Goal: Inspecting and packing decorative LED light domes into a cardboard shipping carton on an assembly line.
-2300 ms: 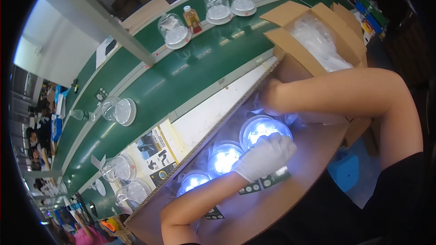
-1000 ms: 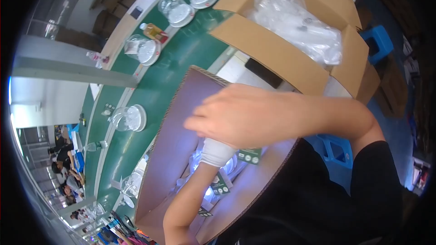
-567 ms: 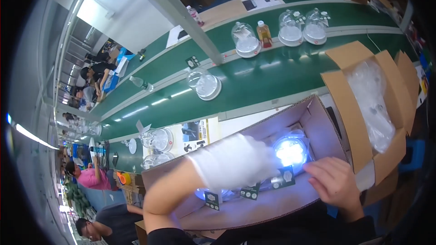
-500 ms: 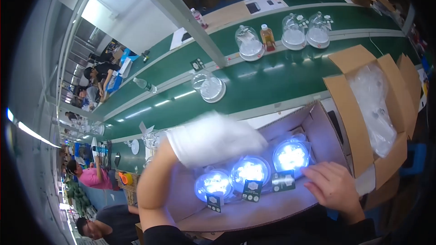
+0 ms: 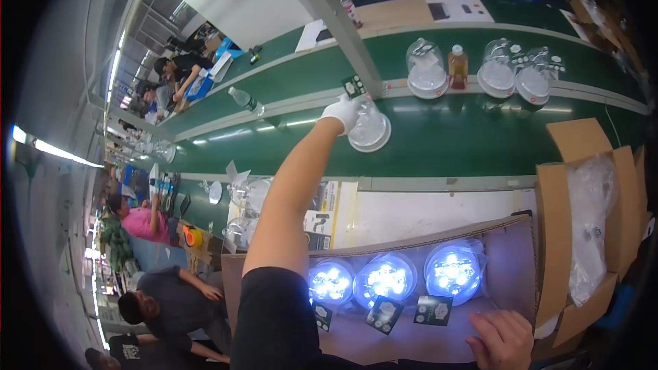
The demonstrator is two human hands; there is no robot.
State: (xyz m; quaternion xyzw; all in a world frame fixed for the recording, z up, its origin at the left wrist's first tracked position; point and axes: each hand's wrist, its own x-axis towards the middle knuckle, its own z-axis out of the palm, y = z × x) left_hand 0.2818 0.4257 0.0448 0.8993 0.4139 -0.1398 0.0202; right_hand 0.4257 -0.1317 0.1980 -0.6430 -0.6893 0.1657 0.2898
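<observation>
The left hand (image 5: 340, 112), in a white glove, is stretched far out over the green conveyor belt (image 5: 452, 140) and has closed its fingers over the top of a clear domed lamp (image 5: 369, 130) that sits on the belt; a small dark card (image 5: 354, 85) shows just above the glove. Whether the lamp is already lifted off the belt I cannot tell.

Nearer the person than that hand lies an open cardboard tray (image 5: 510, 233) with three lit lamps (image 5: 386, 279) glowing blue-white in a row, each with a little dark card (image 5: 432, 310) just below it. To my eye the row of three is set, and the lamp under the glove has not yet come off the belt.

Farther right of the gloved hand, along the belt's far edge, stand more clear lamps (image 5: 496, 75) and a small orange bottle (image 5: 457, 64) between them.

The right hand (image 5: 502, 339), bare, rests at the near edge of the tray, fingers curled over the cardboard, steadying it. Beyond it to the right stands a cardboard box (image 5: 572, 185) lined with a clear plastic bag (image 5: 595, 226).
</observation>
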